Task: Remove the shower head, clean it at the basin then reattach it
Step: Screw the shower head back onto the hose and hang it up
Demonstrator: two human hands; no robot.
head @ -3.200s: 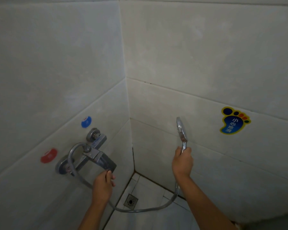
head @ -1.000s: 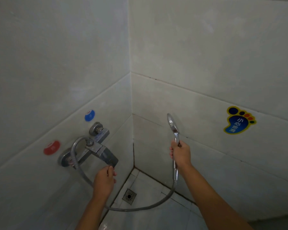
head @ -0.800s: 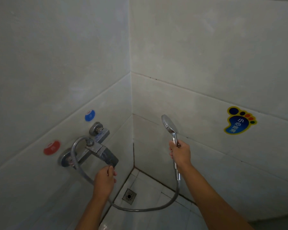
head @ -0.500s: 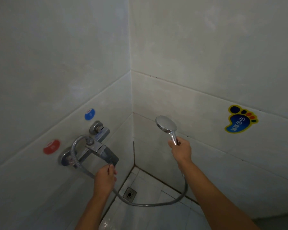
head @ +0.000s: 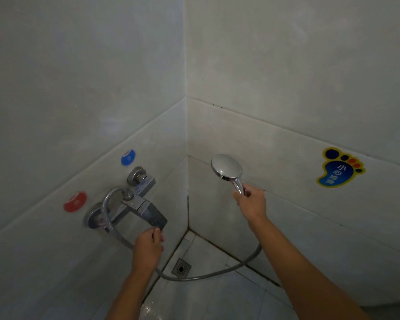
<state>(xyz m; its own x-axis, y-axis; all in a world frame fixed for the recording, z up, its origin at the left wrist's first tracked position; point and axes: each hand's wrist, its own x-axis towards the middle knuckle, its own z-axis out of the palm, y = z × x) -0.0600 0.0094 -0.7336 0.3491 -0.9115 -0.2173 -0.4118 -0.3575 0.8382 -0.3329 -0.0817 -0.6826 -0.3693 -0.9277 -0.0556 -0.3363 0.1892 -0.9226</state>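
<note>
Right hand (head: 252,202) gripping chrome shower head (head: 227,167) by its handle, raised near the corner wall, hose (head: 208,276) hanging to the floor. Left hand (head: 148,247) pinching lever of the mixer tap (head: 134,202).

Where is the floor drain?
The drain sits low in the head view, on the floor by the corner, between the two arms, just above the hose.

I am seeing a chrome head (head: 227,167), grey hose (head: 208,275) and silver tap (head: 134,202). Wall dots: one blue (head: 128,157), one red (head: 75,202). A foot sticker (head: 339,168) is showing blue, edged yellow, with multicoloured toes.
</note>
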